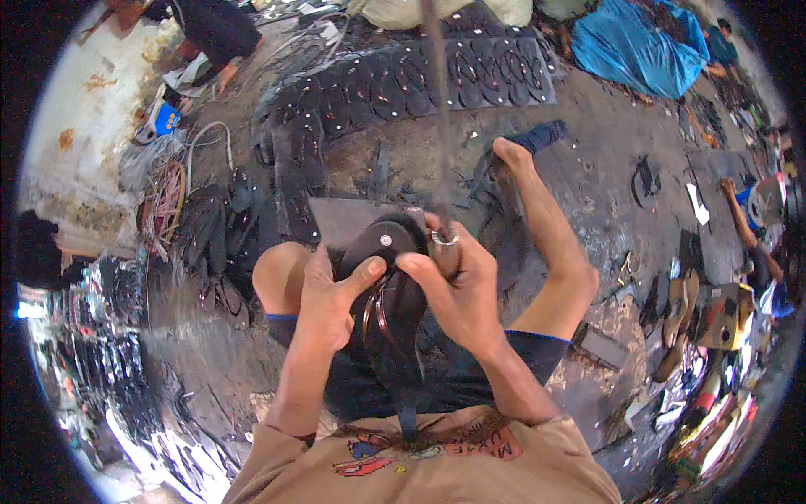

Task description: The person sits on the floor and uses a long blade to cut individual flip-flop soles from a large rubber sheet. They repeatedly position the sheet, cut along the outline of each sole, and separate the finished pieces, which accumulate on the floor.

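Observation:
A dark sandal with a rounded end and a small white round sticker is held up in front of my body. My left hand is closed on its left side, the thumb pressing on top near the sticker. Behind it, a flat dark grey sheet sticks out to the left. Dark straps with coppery shine hang below. My right hand is closed around a cylindrical tool with a metal ring, its thumb touching the sandal's right side. The tool's lower part is hidden in my palm.
A long thin dark rod or cable comes down from above to the tool. Rows of dark sandals lie on the floor ahead. A blue tarp lies far right. Other people sit at far left and right. Shoe lasts and scraps lie right.

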The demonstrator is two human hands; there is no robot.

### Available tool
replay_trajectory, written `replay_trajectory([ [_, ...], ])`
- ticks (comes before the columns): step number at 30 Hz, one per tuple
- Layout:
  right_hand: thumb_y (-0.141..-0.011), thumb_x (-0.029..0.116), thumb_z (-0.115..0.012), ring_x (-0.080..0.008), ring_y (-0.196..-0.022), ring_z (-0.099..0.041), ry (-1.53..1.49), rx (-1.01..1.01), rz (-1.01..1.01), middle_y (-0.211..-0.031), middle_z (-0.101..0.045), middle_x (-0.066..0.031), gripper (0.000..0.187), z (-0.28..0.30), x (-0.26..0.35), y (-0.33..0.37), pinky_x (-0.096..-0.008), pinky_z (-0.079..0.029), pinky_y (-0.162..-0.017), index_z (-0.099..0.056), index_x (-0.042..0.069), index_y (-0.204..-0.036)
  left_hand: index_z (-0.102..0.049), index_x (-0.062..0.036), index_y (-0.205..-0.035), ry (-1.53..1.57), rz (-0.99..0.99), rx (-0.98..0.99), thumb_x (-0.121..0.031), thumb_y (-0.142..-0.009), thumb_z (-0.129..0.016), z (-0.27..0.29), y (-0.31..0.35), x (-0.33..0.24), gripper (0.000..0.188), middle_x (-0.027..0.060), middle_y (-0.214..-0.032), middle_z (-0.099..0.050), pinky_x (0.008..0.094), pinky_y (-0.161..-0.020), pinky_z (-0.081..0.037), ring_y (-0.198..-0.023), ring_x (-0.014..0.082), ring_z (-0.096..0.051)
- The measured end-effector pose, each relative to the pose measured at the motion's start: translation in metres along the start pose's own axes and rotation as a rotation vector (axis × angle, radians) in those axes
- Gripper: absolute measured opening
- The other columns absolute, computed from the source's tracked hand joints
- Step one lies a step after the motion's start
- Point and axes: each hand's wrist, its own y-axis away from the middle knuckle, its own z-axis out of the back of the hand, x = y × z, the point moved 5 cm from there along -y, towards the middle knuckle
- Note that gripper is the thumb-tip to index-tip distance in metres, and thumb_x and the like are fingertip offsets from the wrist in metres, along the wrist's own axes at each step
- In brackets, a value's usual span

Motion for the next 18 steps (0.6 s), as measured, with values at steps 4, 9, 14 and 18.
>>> replay_trajectory([
  [4, -0.105, 0.018, -0.058, -0.0258, -0.065, -0.063, 0.043, 0.128, -0.199, -0.078, -0.067, -0.0158, 0.028, 0.039, -0.005, 0.055, -0.0395, -0.050, -0.064, -0.065, 0.002, -0.126, -0.056, -0.0007, -0.138, -0.042, -0.020, -0.079, -0.023, -0.092, -0.085, 0.022, 0.018, -0.024, 0.059, 0.0098, -0.124, -0.069, 0.0366, -0.096, -0.059, -0.114, 0.0220, -0.068],
  [9, -0.103, 0.026, -0.056, -0.0471, -0.074, -0.069, 0.279, 0.477, -0.397, -0.081, -0.067, -0.0264, 0.029, 0.051, -0.041, 0.185, -0.0497, -0.051, -0.066, -0.064, 0.004, -0.120, -0.056, -0.0036, -0.141, 0.104, 0.043, -0.049, -0.024, -0.095, -0.081, 0.029, 0.036, -0.024, 0.056, 0.0065, -0.124, -0.070, 0.0360, -0.096, -0.059, -0.114, 0.0190, -0.068],
  [14, -0.103, 0.034, -0.057, -0.0529, -0.082, -0.066, 0.305, 0.567, -0.493, -0.083, -0.066, -0.0292, 0.032, 0.062, -0.041, 0.218, -0.0544, -0.051, -0.068, -0.062, 0.005, -0.115, -0.053, -0.0035, -0.144, 0.004, 0.190, -0.093, -0.024, -0.097, -0.079, 0.044, 0.049, -0.007, 0.058, 0.0062, -0.129, -0.068, 0.0366, -0.099, -0.057, -0.117, 0.0185, -0.066],
  [18, -0.105, 0.040, -0.057, -0.0522, -0.079, -0.065, 0.339, 0.588, -0.410, -0.081, -0.066, -0.0281, 0.035, 0.048, -0.058, 0.172, -0.0560, -0.049, -0.068, -0.061, 0.005, -0.110, -0.058, -0.0013, -0.135, -0.079, 0.213, -0.075, -0.017, -0.098, -0.078, 0.036, 0.049, -0.007, 0.045, 0.0063, -0.125, -0.069, 0.0347, -0.096, -0.058, -0.109, 0.0170, -0.069],
])
